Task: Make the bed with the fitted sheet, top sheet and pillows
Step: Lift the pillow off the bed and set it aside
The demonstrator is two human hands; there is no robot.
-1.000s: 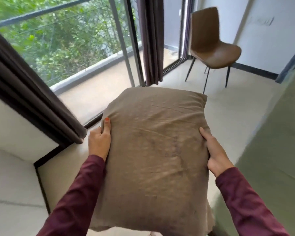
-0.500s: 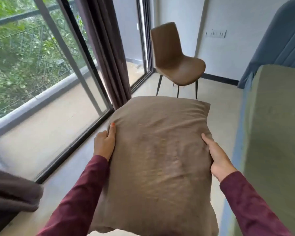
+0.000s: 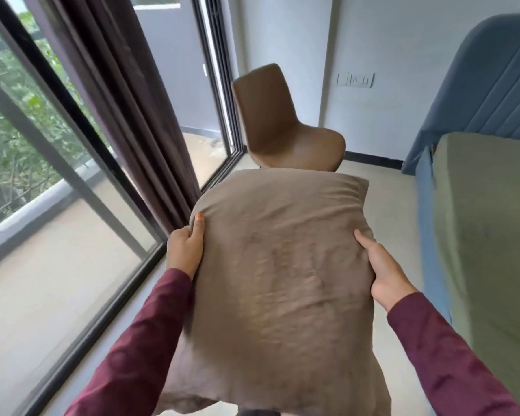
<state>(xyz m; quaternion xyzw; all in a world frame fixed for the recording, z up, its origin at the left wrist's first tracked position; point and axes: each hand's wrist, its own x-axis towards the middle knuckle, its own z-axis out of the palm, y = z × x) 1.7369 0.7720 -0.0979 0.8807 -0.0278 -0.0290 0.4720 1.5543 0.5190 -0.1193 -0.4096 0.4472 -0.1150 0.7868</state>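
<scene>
Turning from the window, a person's left hand (image 3: 184,252) and right hand (image 3: 383,270) grip the pillow (image 3: 279,283) by its sides; right of that grip the bed (image 3: 487,235), apparently sheeted, comes into view.

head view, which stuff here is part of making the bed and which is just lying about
Part of the job:
- brown pillow, gripped at its sides by the left hand and right hand
- bed with the green sheet on the right
- blue headboard

Just there:
- brown chair
- dark curtain
- glass sliding door
- wall switch plate
</scene>
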